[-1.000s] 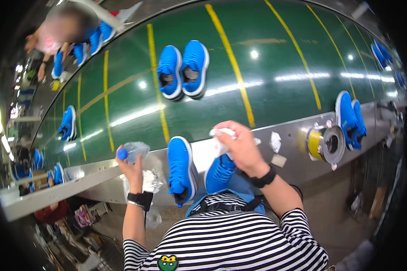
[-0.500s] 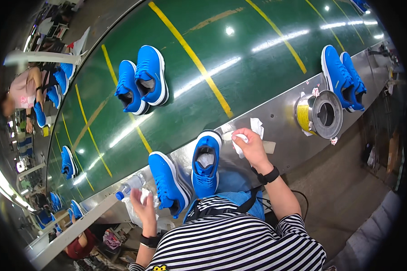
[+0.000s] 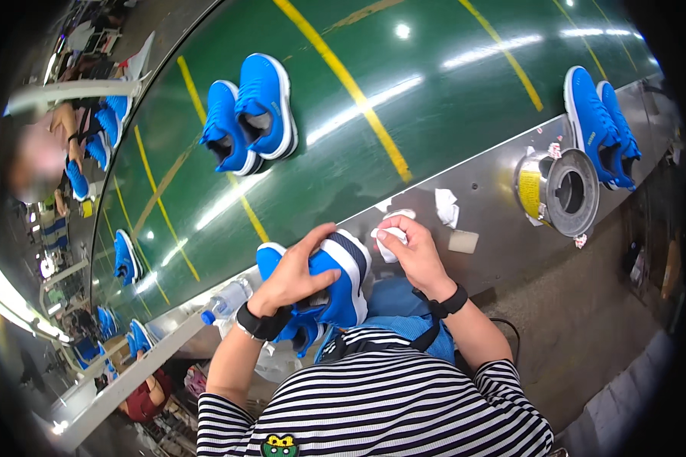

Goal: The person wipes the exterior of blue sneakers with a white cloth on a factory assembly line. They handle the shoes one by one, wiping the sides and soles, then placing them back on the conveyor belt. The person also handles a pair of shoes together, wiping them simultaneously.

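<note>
My left hand (image 3: 291,276) is wrapped round a blue sneaker (image 3: 347,283), which is tipped on its side so its white sole edge faces right. Behind that hand and partly hidden by it, a second blue sneaker (image 3: 267,257) stands on the metal ledge (image 3: 503,255). Just right of the held sneaker, my right hand (image 3: 418,260) pinches a crumpled white cloth or tissue (image 3: 389,245). The cloth is close to the sneaker's side; a small gap appears between them.
A green conveyor belt (image 3: 343,167) with yellow stripes carries a pair of blue sneakers (image 3: 265,107). At right are another pair (image 3: 593,126) and a round metal spool (image 3: 570,192). Crumpled white paper (image 3: 447,208), a beige block (image 3: 463,242) and a plastic bottle (image 3: 229,298) lie along the ledge. Other people work at left.
My left hand, empty and raised before, has moved right and taken hold of the right-hand sneaker, tipping it over. My right hand has moved slightly lower with the white cloth.
</note>
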The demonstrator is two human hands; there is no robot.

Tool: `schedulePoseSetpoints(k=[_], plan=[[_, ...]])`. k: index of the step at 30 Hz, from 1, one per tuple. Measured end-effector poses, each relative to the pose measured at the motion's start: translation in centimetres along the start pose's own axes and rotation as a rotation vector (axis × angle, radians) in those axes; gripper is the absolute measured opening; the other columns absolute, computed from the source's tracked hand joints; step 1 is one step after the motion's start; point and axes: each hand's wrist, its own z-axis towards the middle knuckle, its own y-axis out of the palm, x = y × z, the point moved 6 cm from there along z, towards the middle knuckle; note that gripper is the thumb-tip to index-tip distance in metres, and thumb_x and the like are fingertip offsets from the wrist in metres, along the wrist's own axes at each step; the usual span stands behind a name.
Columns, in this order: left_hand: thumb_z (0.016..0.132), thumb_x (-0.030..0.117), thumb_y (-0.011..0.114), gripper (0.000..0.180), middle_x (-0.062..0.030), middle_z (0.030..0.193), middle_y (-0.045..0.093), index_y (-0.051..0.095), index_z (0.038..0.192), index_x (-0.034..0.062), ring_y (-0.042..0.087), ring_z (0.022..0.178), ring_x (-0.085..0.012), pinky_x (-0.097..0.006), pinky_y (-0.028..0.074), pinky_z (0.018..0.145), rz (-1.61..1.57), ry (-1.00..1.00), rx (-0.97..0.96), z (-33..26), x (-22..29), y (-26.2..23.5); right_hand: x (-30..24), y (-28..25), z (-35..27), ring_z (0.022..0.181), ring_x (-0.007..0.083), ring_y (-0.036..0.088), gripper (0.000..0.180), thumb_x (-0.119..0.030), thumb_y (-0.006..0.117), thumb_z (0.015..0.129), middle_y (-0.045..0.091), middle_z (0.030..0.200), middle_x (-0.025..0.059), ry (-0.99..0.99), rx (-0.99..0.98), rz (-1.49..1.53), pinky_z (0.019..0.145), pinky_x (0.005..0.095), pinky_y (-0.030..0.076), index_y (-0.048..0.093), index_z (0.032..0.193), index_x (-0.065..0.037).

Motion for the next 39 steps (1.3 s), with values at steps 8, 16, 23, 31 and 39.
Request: schedulePoseSetpoints(k=[8, 16, 23, 31, 39], plan=[[0.067, 0.010, 0.065, 0.062, -0.0151, 0.129, 0.041, 0.041, 0.123, 0.0022, 0.038, 0.121, -0.0277, -0.034, 0.027, 0.101, -0.142, 0.140, 0.086, -5.1, -0.4, -1.1, 0.0, 4.6, -2.1, 0.067, 0.0030, 0.049, 0.008, -0.009, 0.058, 0.082, 0.055, 0.074, -0.0028, 0.068, -0.157, -0.126, 0.060, 0.0182, 0.040, 0.057, 0.086, -0.003], [0.068, 0.013, 0.068, 0.061, -0.0191, 0.124, 0.043, 0.038, 0.120, 0.0030, 0.044, 0.114, -0.0342, -0.037, 0.036, 0.094, 0.077, 0.027, 0.160, -7.1, 0.1, -1.3, 0.2, 6.7, -2.7, 0.063, 0.0023, 0.047, 0.008, -0.008, 0.061, 0.078, 0.055, 0.069, -0.0023, 0.050, -0.137, -0.362, 0.055, 0.0186, 0.038, 0.058, 0.082, -0.002], [0.067, 0.014, 0.070, 0.063, -0.0203, 0.114, 0.049, 0.038, 0.120, 0.0044, 0.050, 0.105, -0.0362, -0.038, 0.041, 0.087, 0.053, -0.025, 0.265, -8.6, -0.6, -1.3, -0.1, 8.4, -3.2, 0.064, 0.0036, 0.047, 0.010, -0.008, 0.062, 0.078, 0.056, 0.069, -0.0015, 0.010, -0.147, -0.457, 0.056, 0.0192, 0.038, 0.059, 0.083, -0.002], [0.066, 0.013, 0.070, 0.062, -0.0190, 0.117, 0.049, 0.041, 0.120, 0.0047, 0.048, 0.108, -0.0350, -0.038, 0.040, 0.090, 0.064, 0.056, 0.357, -10.2, -1.1, -1.4, -0.3, 10.4, -3.3, 0.064, 0.0011, 0.046, 0.008, -0.007, 0.063, 0.077, 0.054, 0.069, -0.0045, 0.062, -0.178, -0.485, 0.055, 0.0171, 0.037, 0.059, 0.083, -0.002], [0.066, 0.011, 0.070, 0.061, -0.0210, 0.123, 0.045, 0.042, 0.120, 0.0039, 0.045, 0.114, -0.0349, -0.036, 0.037, 0.094, 0.049, 0.102, 0.392, -11.8, -1.5, -1.3, -0.3, 11.1, -4.4, 0.063, 0.0010, 0.047, 0.008, -0.006, 0.064, 0.075, 0.055, 0.070, -0.0040, 0.112, -0.191, -0.474, 0.055, 0.0169, 0.037, 0.059, 0.080, -0.002]])
